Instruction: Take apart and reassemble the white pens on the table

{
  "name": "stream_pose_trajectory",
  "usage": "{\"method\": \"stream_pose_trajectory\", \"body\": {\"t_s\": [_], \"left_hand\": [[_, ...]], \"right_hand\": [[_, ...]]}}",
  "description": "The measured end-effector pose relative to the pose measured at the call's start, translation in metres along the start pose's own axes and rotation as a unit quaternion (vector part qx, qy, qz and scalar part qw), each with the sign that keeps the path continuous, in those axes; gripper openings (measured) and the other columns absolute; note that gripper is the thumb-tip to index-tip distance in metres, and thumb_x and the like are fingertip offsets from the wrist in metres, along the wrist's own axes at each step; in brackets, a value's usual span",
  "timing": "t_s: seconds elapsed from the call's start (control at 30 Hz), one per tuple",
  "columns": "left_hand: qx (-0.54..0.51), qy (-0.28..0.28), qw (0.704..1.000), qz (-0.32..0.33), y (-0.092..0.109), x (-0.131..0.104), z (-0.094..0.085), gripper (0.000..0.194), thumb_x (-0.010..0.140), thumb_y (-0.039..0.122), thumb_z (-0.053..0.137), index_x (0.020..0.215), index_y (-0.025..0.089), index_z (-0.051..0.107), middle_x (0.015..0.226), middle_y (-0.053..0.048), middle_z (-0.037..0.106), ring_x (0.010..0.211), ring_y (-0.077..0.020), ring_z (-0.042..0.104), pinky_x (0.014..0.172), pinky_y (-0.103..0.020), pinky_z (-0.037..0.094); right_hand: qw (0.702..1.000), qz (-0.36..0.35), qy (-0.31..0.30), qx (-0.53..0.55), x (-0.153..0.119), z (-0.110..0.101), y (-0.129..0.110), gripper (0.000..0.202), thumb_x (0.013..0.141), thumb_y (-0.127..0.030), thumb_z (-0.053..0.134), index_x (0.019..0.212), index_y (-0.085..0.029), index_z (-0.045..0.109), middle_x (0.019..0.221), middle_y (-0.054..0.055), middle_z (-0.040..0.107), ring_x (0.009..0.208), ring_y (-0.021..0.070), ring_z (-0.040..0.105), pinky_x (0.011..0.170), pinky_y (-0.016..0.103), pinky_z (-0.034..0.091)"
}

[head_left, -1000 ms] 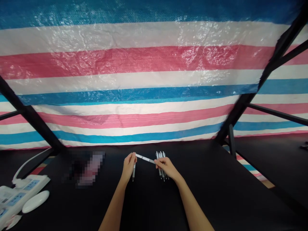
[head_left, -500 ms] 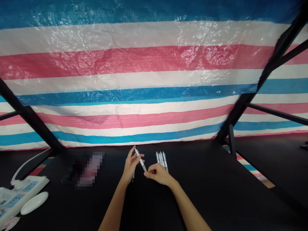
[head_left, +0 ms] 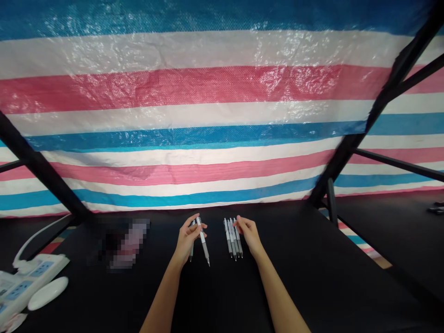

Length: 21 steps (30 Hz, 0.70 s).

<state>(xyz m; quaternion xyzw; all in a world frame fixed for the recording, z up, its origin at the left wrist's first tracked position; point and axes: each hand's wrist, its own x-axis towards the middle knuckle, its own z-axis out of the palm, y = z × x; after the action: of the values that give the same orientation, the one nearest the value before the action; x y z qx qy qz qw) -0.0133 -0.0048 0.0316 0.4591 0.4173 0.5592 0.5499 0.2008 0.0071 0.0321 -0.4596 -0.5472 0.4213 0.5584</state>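
A white-and-grey pen [head_left: 204,242] was held slanted, tip toward the near edge of the worktop [head_left: 222,300]; a half-hidden pen [head_left: 192,252] was seen leftward, four grouped pens [head_left: 232,239] rightward.

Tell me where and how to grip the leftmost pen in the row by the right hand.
Probably pinch the leftmost pen near mid-length, across its straight, narrow body, coming from above and slightly left: the next pen lies close along its right side, while its left faces the gap toward the left hand.
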Motion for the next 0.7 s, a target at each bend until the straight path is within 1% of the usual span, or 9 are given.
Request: {"method": "stream_pose_trajectory", "body": {"t_s": [0.13, 0.27, 0.37, 0.53, 0.7], "left_hand": [[0.000, 0.003, 1.000, -0.002, -0.001, 0.000, -0.001, 0.068, 0.070, 0.041, 0.067, 0.129, 0.018, 0.041, 0.086, -0.007, 0.068, 0.062, -0.0143, 0.062, 0.065, -0.030, 0.049], [-0.002, 0.012, 1.000, -0.006, 0.001, 0.000, -0.002, 0.074, 0.070, 0.043, 0.066, 0.134, 0.021, 0.037, 0.090, -0.007, 0.068, 0.062, -0.0139, 0.062, 0.067, -0.030, 0.049], [-0.003, 0.015, 1.000, -0.008, 0.003, 0.000, -0.001, 0.073, 0.068, 0.042, 0.066, 0.133, 0.020, 0.039, 0.086, -0.006, 0.068, 0.060, -0.0132, 0.061, 0.066, -0.030, 0.049], [0.002, 0.032, 0.999, -0.009, 0.002, 0.001, -0.001, 0.072, 0.067, 0.042, 0.067, 0.130, 0.019, 0.043, 0.079, -0.004, 0.067, 0.057, -0.0122, 0.059, 0.063, -0.028, 0.048], [0.014, 0.035, 0.999, -0.011, 0.000, 0.001, -0.002, 0.071, 0.067, 0.041, 0.068, 0.129, 0.018, 0.044, 0.080, -0.005, 0.068, 0.058, -0.0133, 0.060, 0.064, -0.029, 0.048]], "right_hand": [[0.996, 0.014, 0.071, 0.043, 0.003, -0.008, 0.004, 0.050, 0.079, -0.061, 0.046, 0.057, -0.017, 0.059, 0.044, -0.004, 0.032, 0.044, 0.0098, 0.030, 0.048, 0.026, 0.028], [0.991, 0.032, 0.115, 0.061, 0.007, -0.014, 0.010, 0.050, 0.077, -0.063, 0.047, 0.057, -0.018, 0.058, 0.044, -0.004, 0.033, 0.042, 0.0099, 0.029, 0.045, 0.026, 0.027], [0.987, 0.043, 0.134, 0.078, 0.009, -0.016, 0.015, 0.050, 0.075, -0.064, 0.049, 0.057, -0.018, 0.058, 0.043, -0.004, 0.033, 0.041, 0.0098, 0.030, 0.043, 0.026, 0.025], [0.983, 0.051, 0.150, 0.089, 0.010, -0.018, 0.018, 0.047, 0.074, -0.062, 0.050, 0.057, -0.019, 0.058, 0.043, -0.005, 0.034, 0.040, 0.0098, 0.031, 0.044, 0.027, 0.026], [0.979, 0.062, 0.163, 0.110, 0.010, -0.019, 0.018, 0.046, 0.071, -0.062, 0.054, 0.056, -0.019, 0.058, 0.042, -0.005, 0.034, 0.040, 0.0095, 0.032, 0.044, 0.027, 0.026]]}}
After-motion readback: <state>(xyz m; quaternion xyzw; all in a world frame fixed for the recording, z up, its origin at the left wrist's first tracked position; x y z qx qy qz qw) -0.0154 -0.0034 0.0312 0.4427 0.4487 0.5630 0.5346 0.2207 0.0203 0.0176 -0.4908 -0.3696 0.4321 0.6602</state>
